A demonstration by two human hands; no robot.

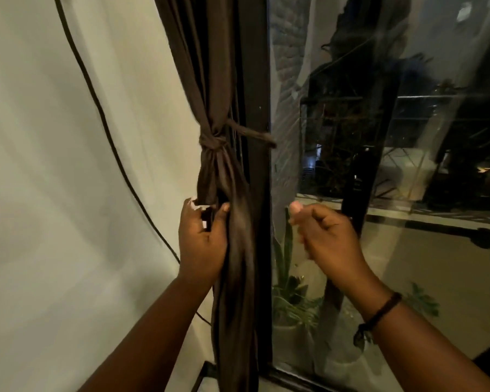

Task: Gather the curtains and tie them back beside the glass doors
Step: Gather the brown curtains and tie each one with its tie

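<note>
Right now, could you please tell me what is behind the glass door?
Behind the glass door stand potted plants on a paved floor. Reflections hide much of the dark outside.

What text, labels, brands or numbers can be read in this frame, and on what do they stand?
None can be read.
Curtain, tie, door frame, wall and cable: no print on any.
Wristband on the right wrist: plain, no lettering visible.
Glass: only dark reflections and outdoor lights, too blurred to show any sign.
</note>
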